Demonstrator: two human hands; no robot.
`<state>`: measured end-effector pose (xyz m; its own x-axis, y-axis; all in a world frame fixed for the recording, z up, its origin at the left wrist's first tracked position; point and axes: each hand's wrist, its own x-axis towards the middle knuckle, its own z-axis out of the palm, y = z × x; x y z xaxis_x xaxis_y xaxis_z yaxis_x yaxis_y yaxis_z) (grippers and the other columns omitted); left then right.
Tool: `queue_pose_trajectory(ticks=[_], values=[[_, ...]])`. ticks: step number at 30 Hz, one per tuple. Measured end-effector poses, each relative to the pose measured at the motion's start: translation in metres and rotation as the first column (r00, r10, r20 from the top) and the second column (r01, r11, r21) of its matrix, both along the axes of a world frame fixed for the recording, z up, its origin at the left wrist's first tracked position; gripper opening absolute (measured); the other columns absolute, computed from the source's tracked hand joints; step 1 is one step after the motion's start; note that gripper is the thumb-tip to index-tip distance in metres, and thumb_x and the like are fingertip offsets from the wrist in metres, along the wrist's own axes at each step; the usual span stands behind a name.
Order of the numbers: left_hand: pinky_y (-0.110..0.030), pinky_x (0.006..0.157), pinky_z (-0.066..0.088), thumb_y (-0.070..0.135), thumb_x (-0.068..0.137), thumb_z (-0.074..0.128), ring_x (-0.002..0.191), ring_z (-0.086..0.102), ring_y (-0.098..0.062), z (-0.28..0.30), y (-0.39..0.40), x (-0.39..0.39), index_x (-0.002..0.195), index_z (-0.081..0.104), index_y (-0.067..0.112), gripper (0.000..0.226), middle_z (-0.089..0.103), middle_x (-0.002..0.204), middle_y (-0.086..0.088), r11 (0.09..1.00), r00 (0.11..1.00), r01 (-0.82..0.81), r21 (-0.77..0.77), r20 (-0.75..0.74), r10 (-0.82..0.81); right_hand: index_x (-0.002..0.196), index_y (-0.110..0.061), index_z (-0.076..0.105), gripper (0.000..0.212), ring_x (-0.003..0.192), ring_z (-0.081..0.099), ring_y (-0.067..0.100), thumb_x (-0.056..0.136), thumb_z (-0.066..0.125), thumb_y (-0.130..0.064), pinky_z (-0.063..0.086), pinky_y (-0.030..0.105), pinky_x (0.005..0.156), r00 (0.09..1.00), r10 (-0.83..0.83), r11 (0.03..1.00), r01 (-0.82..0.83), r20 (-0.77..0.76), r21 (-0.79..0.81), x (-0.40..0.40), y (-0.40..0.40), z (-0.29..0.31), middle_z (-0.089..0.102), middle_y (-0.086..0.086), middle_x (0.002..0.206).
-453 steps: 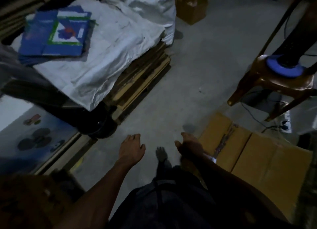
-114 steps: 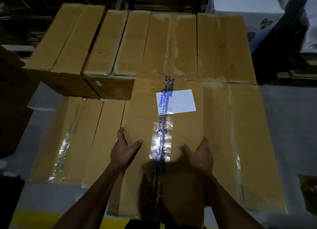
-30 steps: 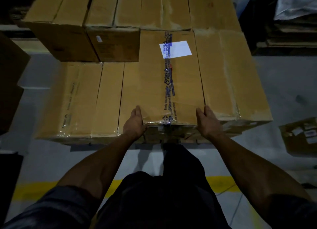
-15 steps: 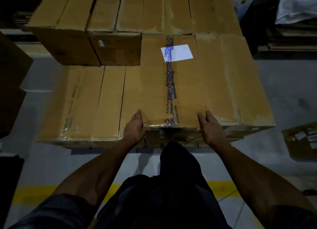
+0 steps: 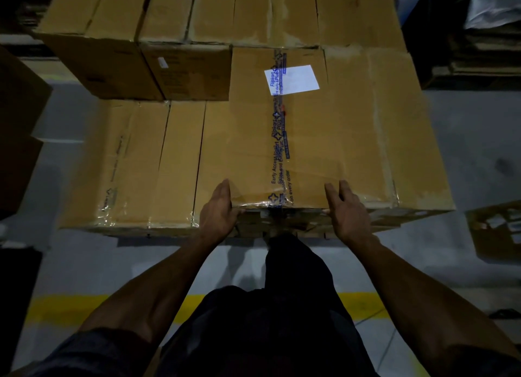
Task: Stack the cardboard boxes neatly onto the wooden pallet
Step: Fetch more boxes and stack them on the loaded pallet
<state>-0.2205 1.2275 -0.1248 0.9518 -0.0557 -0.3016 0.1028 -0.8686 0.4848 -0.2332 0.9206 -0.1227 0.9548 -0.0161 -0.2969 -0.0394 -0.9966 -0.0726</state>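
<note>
At the near corners of the taped box point(image 5: 282, 139), the left hand point(image 5: 218, 215) and right hand point(image 5: 348, 213) press flat against its sides, fingers straight. It lies on the lower layer, beside a right-hand box point(image 5: 394, 139). Two boxes point(image 5: 141, 162) sit left, four behind point(image 5: 225, 9); the pallet seems hidden beneath.

Taped box point(image 5: 282, 128): brown, white label, flat between both grips.
Neighbour boxes point(image 5: 135, 162): flush alongside, higher row beyond.
</note>
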Motion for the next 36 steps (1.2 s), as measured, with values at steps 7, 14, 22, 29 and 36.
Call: queue_pose_trajectory(ticks=[7, 14, 22, 29, 36], values=[[-0.044, 0.094, 0.045, 0.029, 0.089, 0.069, 0.131, 0.043, -0.036, -0.004, 0.0, 0.0, 0.148, 0.026, 0.001, 0.078, 0.035, 0.152, -0.016, 1.0, 1.0, 0.006, 0.013, -0.002, -0.006, 0.158, -0.021, 0.014, 0.075, 0.131, 0.042, 0.039, 0.098, 0.059, -0.017, 0.044, 0.047, 0.101, 1.0, 0.023, 0.999, -0.023, -0.018, -0.034, 0.0, 0.002, 0.002, 0.013, 0.022, 0.162], [-0.045, 0.089, 0.05, 0.03, 0.09, 0.068, 0.122, 0.052, -0.036, -0.003, -0.006, -0.001, 0.151, 0.017, 0.004, 0.083, 0.028, 0.155, -0.014, 0.993, 0.998, 0.03, 0.112, -0.056, -0.024, 0.158, -0.016, 0.014, 0.069, 0.142, 0.027, 0.042, 0.102, 0.052, -0.029, 0.033, 0.048, 0.111, 0.999, 0.016, 0.999, -0.018, -0.044, -0.036, -0.002, 0.011, 0.003, 0.009, 0.024, 0.163], [-0.038, 0.121, 0.009, 0.035, 0.1, 0.05, 0.151, -0.003, -0.034, 0.004, -0.011, -0.001, 0.153, -0.007, -0.002, 0.086, -0.012, 0.162, -0.02, 0.873, 0.971, 0.238, 0.427, -0.082, -0.224, 0.158, -0.014, -0.005, 0.076, 0.151, 0.005, 0.041, 0.103, 0.046, -0.022, 0.019, 0.05, 0.12, 0.992, 0.028, 0.997, -0.036, -0.122, -0.062, -0.003, 0.011, -0.002, -0.009, 0.025, 0.163], [-0.043, 0.121, -0.001, 0.031, 0.099, 0.048, 0.149, -0.013, -0.035, 0.008, -0.021, 0.002, 0.151, -0.016, -0.001, 0.089, -0.018, 0.16, -0.021, 0.785, 0.939, 0.344, 0.516, -0.216, -0.269, 0.158, -0.012, -0.008, 0.077, 0.151, -0.003, 0.042, 0.102, 0.043, -0.021, 0.014, 0.05, 0.121, 0.975, 0.025, 1.0, -0.027, -0.219, -0.005, 0.002, 0.013, 0.013, -0.015, 0.027, 0.161], [-0.043, 0.122, 0.007, 0.035, 0.098, 0.047, 0.151, -0.002, -0.034, 0.042, -0.029, 0.014, 0.154, -0.004, -0.001, 0.084, -0.004, 0.163, -0.02, 0.781, 0.919, 0.384, 0.493, -0.287, -0.271, 0.143, -0.006, 0.03, 0.053, 0.134, 0.036, 0.039, 0.096, 0.044, -0.026, 0.035, 0.048, 0.109, 0.96, -0.022, 0.994, 0.05, -0.28, 0.093, 0.014, 0.013, 0.044, 0.025, 0.024, 0.152]])
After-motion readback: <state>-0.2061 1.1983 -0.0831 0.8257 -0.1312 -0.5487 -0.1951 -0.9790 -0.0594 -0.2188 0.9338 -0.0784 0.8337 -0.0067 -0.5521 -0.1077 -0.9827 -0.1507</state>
